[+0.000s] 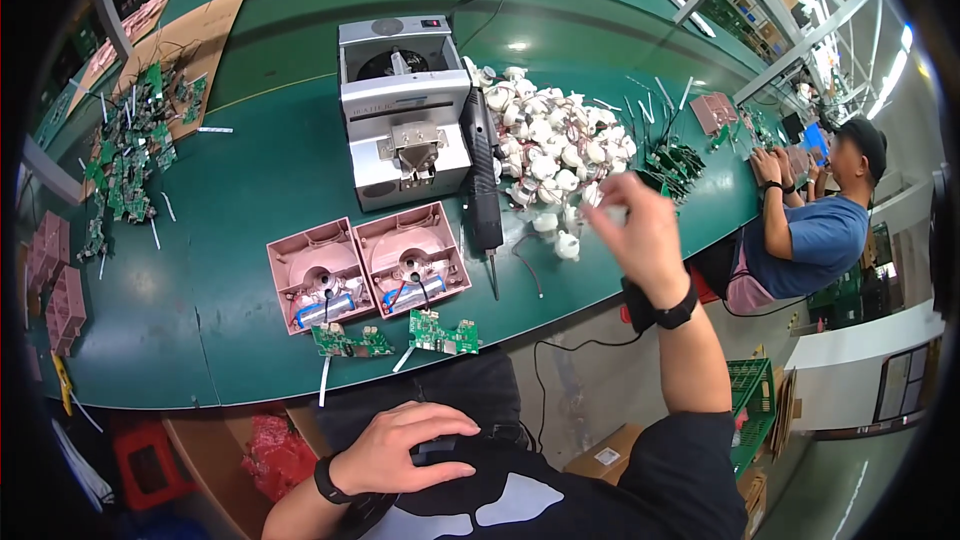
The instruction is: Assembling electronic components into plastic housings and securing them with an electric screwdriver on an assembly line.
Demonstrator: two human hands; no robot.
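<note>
My right hand [645, 245] is over the near right edge of a pile of small white round parts with thin wires [545, 135]. Its fingers curve toward the pile and are blurred, so I cannot make out whether a part is between them. My left hand [415, 448] hovers in front of my body, thumb and fingers apart, holding nothing. Two pink plastic housings [318, 275] stand side by side on the table, each with a blue cylindrical cell [413, 294] inside. Green circuit boards [445, 333] lie at their near side, joined to them by wires.
A grey metal machine [405, 110] stands behind the housings, with a black electric screwdriver [484, 190] beside it. Circuit boards [130, 155] are heaped at left; more boards [672, 170] lie right of the pile. A co-worker [815, 225] sits farther right. A green crate [750, 400] stands below.
</note>
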